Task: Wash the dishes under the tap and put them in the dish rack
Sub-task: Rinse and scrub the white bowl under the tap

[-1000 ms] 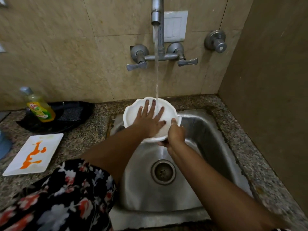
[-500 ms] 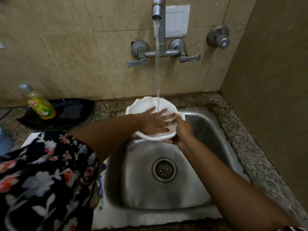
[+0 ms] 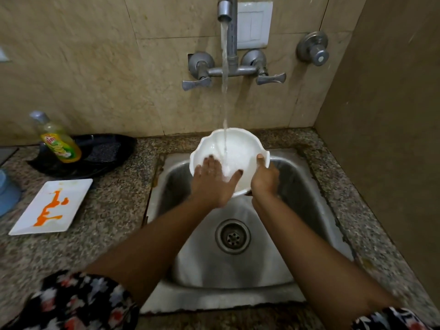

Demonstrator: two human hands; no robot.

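Bowl [image 3: 234, 153] over back edge of sink [image 3: 309, 186], under tap [image 3: 225, 13] stream. My left hand [image 3: 212, 182], flat, has swung back inside, rubbing. Right hand [image 3: 264, 179] grips rim. Rinse ongoing; rack unseen.

A home kitchen. A steel sink [image 3: 238, 270] is set into a speckled granite counter [image 3: 114, 210] below a wall tap [image 3: 228, 67] on beige tiles. At 9 o'clock stand a dish-soap bottle [image 3: 58, 141] and a stained plate [image 3: 51, 207].
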